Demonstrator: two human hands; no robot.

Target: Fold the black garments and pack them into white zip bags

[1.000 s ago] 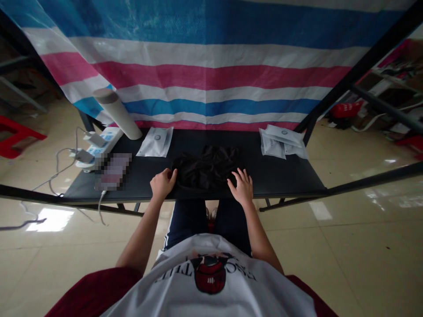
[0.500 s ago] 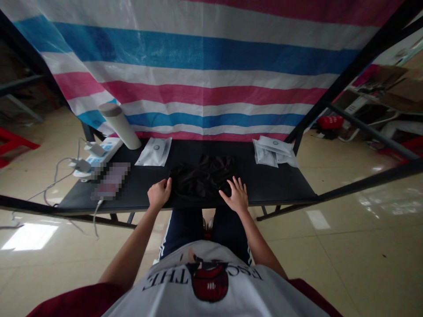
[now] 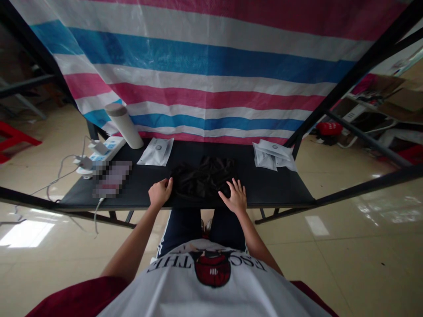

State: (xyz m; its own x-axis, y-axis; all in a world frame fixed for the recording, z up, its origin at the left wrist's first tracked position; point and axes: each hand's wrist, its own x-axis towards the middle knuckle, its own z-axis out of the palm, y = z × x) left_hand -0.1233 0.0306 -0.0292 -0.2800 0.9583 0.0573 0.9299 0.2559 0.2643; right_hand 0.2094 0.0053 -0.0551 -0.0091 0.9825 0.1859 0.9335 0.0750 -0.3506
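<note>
A crumpled black cloth [image 3: 203,178] lies on the black tabletop [image 3: 264,189] in front of me; its folds hide what kind of item it is. At its left edge, my left hand [image 3: 160,192] is closed, thumb against curled fingers, pinching the cloth's border. My right hand [image 3: 235,196] rests at the right edge, fingers spread and palm down, with the thumb and fingertips touching the fabric. Behind the cloth to the left lies a white packet [image 3: 156,152]. Several similar white packets [image 3: 274,155] overlap at the back right.
A pale bottle [image 3: 127,127] stands at the back left beside a power strip [image 3: 110,147] with plugged-in chargers. A phone [image 3: 114,178], blurred out, lies on the left with a cable [image 3: 96,211] hanging over the front edge. A striped sheet [image 3: 205,88] hangs behind, between dark frame bars.
The camera view has shifted slightly. Both hands and the black cloth keep practically the same places, with no visible change of grip.
</note>
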